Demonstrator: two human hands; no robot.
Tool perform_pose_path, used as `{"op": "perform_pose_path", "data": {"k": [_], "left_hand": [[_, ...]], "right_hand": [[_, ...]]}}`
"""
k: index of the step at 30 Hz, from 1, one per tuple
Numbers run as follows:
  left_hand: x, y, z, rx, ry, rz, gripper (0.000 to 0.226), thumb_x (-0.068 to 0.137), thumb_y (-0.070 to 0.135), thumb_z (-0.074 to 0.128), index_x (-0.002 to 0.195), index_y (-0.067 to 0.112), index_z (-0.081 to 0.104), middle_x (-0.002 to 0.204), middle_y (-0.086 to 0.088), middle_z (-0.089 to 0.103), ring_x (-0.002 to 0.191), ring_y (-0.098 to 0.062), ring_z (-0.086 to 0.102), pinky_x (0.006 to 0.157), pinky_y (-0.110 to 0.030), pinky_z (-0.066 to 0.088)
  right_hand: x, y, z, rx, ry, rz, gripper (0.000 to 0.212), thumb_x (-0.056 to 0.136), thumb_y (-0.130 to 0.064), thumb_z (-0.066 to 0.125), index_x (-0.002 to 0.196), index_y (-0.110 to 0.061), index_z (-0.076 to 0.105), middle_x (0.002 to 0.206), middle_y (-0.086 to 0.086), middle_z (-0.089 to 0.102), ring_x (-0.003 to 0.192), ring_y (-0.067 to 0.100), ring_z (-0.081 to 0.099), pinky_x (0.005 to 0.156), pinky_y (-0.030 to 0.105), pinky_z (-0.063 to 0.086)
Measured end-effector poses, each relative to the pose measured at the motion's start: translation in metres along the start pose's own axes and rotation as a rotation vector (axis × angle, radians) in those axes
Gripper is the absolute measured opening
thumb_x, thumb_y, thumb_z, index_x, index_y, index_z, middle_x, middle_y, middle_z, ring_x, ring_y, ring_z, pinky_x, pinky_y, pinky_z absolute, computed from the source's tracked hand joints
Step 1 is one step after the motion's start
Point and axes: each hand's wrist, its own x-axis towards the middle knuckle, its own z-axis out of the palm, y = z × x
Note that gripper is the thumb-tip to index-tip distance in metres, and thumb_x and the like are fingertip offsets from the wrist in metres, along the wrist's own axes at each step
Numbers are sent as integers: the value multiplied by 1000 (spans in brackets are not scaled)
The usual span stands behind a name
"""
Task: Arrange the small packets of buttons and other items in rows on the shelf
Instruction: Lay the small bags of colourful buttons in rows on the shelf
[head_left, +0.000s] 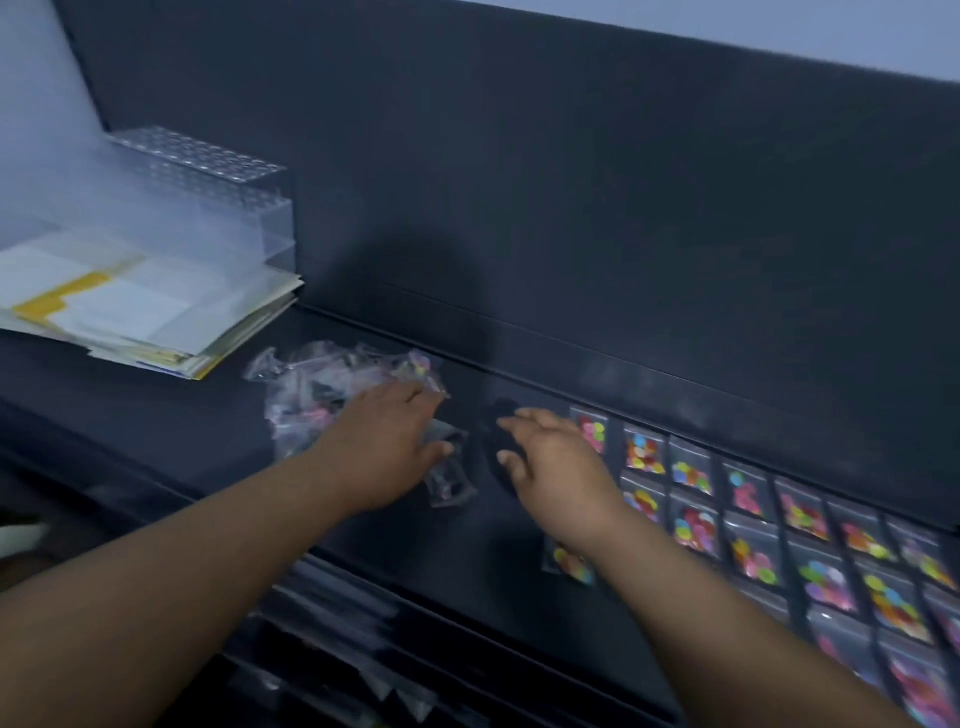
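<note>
A loose heap of clear packets (332, 384) lies on the dark shelf (208, 431), left of centre. My left hand (395, 441) rests palm down on its right edge, fingers spread, with a clear packet of dark items (449, 478) partly under the thumb. My right hand (550, 467) hovers just to the right, fingers spread over a dark packet (493, 447) that is hard to make out. Rows of packets of coloured buttons (753, 525) run from my right hand to the right edge. One button packet (571, 564) lies half hidden under my right wrist.
A stack of papers and envelopes (140, 312) sits at the left, with a clear acrylic rack (208, 197) behind it. A dark back panel (571, 208) rises behind the shelf. Below the front edge, lower tiers hold more clear packets (332, 623).
</note>
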Motion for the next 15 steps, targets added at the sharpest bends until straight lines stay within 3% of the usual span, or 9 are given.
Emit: {"op": "perform_pose_path", "data": {"k": [5,9,12,15], "left_hand": [[15,-50,-11,-21,-7,-58,60,89,51,42,137,15,44,143,-8,44,131,-26,40,109,-36,32],[41,-82,-17,-43,-31,-86,59,94,42,47,145,15,33,149,-8,36,136,-24,35,112,-36,28],[64,-98,-21,-81,-40,-96,57,94,42,46,143,14,35,145,-9,41,131,-26,40,108,-37,34],[87,-109,-22,-126,-88,-96,55,95,42,45,143,15,36,144,-9,42,130,-26,41,106,-35,34]], "right_hand": [[45,-26,18,134,-27,62,38,96,-26,48,132,-16,51,134,3,49,123,22,46,101,23,36],[80,-36,25,231,-24,174,31,96,-25,48,125,-17,56,126,4,52,113,22,53,92,23,40],[106,-38,36,201,-62,124,31,97,-22,45,126,-20,56,129,2,52,120,24,48,101,30,40],[122,-38,49,105,-212,41,45,97,-22,40,140,-32,40,150,-7,34,133,23,31,112,38,28]]}}
